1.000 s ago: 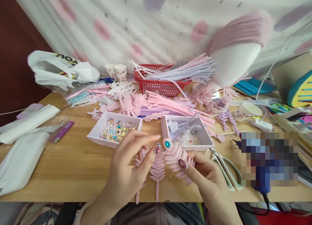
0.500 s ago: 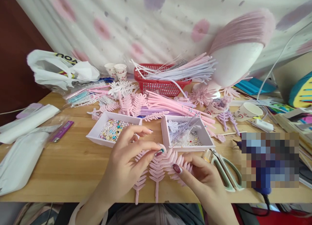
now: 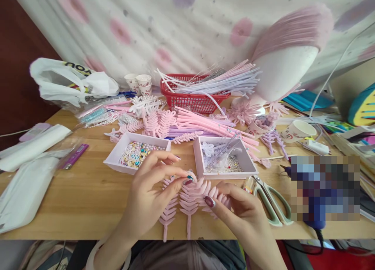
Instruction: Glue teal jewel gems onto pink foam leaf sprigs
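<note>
My left hand [image 3: 148, 194] pinches the upper tip of a pale pink pipe-cleaner leaf [image 3: 202, 187] between thumb and forefinger, its other fingers curled loosely above. On the right, my right hand [image 3: 244, 211] grips the same leaf by its side fronds, thumb on top; the leaf's lower end is hidden in that hand. Two more pink leaves lie on the table beneath, one leaf [image 3: 189, 207] in the middle and another leaf [image 3: 166, 217] nearer my left wrist. Just beyond my hands stand a white box [image 3: 115, 165] of beads and threads and a second white box [image 3: 231, 176] with pins and pearls.
Green-handled scissors [image 3: 274, 207] lie right of my right hand, beside a blue corded tool [image 3: 316, 223], mostly pixelated. Farther back are pink pipe cleaners [image 3: 202, 121], a red basket [image 3: 191, 102], paper cups [image 3: 144, 80] and a white head form [image 3: 284, 71]. Plastic packs [image 3: 29, 184] lie left.
The view has shifted slightly. My left fingertips have moved a little left at the leaf's tip; both hands keep their hold.
</note>
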Motion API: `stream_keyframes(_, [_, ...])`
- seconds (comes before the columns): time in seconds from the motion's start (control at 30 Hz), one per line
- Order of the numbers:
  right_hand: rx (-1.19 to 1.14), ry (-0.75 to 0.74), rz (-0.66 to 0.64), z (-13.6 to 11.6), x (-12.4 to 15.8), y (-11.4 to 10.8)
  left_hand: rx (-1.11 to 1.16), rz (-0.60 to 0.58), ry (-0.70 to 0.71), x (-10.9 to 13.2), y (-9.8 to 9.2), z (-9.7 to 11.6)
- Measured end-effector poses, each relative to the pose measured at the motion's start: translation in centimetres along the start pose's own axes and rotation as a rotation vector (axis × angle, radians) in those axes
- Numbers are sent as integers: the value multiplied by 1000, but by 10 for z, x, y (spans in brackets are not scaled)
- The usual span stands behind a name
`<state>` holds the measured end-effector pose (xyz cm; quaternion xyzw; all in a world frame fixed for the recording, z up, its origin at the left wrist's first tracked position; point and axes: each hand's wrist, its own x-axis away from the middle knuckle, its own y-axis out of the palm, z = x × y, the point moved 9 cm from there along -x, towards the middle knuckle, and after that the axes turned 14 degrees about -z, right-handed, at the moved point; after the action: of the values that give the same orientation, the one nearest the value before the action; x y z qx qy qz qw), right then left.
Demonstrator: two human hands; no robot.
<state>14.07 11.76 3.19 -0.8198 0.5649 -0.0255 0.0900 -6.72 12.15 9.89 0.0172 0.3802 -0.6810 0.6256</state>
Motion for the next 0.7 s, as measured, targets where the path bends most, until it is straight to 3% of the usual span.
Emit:
stream_keyframes(0.2, [43, -63, -15, -16, -4, 1, 165, 35, -97, 3, 2, -10])
stream_keyframes(0.7, [3, -63, -39, -8, -1, 6, 436, 145, -179, 7, 10, -18])
